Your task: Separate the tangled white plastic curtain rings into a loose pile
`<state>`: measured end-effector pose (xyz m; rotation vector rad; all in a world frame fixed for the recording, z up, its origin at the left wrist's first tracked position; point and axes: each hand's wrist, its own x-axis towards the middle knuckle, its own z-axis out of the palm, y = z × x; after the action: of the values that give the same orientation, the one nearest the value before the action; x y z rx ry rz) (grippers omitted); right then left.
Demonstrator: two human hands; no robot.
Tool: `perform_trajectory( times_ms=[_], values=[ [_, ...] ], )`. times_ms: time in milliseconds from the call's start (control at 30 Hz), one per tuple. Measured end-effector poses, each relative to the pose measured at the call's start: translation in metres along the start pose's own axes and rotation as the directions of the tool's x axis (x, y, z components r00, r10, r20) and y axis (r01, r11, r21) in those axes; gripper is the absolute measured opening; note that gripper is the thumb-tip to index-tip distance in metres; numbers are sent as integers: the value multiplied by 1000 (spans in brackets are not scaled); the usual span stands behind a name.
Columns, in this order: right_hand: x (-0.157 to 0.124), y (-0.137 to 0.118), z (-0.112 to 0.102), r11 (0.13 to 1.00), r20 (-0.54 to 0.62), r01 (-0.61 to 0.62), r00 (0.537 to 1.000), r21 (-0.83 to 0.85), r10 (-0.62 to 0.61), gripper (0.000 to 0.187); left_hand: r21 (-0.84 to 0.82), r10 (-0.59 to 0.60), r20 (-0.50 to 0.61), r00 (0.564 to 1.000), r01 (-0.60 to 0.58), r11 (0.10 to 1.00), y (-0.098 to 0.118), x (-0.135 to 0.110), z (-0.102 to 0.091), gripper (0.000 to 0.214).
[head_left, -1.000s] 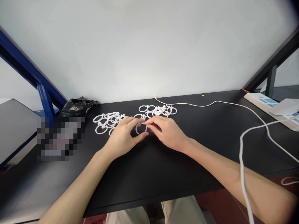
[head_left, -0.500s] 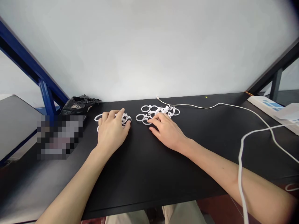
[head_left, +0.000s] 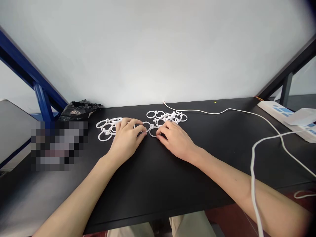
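Note:
Between my hands lies a white double ring point(head_left: 151, 126), two thin hoops joined by a small knob. The thumb and index finger of my left hand point(head_left: 127, 135) close on its left hoop. My right hand point(head_left: 177, 140) pinches the edge of its right hoop. Under and beyond my left fingers spreads a left pile of white rings point(head_left: 105, 135), partly hidden by the hand. Just past my right fingertips is a right pile of tangled white rings point(head_left: 170, 116).
Everything rests on a black table point(head_left: 158, 184) against a pale wall. A crumpled black plastic bag point(head_left: 77, 110) and a blurred-out item point(head_left: 58, 144) lie at left. A white cable point(head_left: 229, 109) runs to the right, passing over my right forearm. A white-and-blue box point(head_left: 281, 113) stands far right.
My left hand has moved right, off the left pile, and taken hold of the double ring's left hoop. My right fingers have closed on the other hoop; the view has shifted slightly.

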<state>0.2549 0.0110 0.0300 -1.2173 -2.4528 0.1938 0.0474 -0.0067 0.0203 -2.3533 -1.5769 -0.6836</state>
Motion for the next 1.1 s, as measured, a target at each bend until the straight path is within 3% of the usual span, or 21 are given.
perform_trajectory(
  times_ms=[200, 367, 533, 667, 767, 1100],
  values=[
    [-2, 0, -1, 997, -73, -24, 997, 69, 29, 18, -88, 25, -126, 992, -36, 995, 2, 0, -8, 11],
    [-3, -3, -3, 953, -186, 75, 982, 292, -20, 38, -210, 78, -90, 993, -95, 973, 9, -1, -11, 9],
    [-1, -3, -5, 926, -223, 153, 972, 344, -77, 23, -272, 47, -39, 998, -56, 961, 15, -1, -12, 9],
    [-1, -2, -6, 903, -201, 101, 980, 417, -16, 21, -315, -46, -35, 998, 33, 949, 17, -1, -13, 31],
    [-1, -2, -6, 880, -201, 94, 980, 466, 2, 21, -328, -51, -28, 998, 39, 944, 18, -2, -15, 40],
    [-1, -5, -7, 901, -234, 117, 972, 418, -18, 15, -315, 12, -15, 1000, -16, 949, 18, -2, -16, 30]
  ],
)
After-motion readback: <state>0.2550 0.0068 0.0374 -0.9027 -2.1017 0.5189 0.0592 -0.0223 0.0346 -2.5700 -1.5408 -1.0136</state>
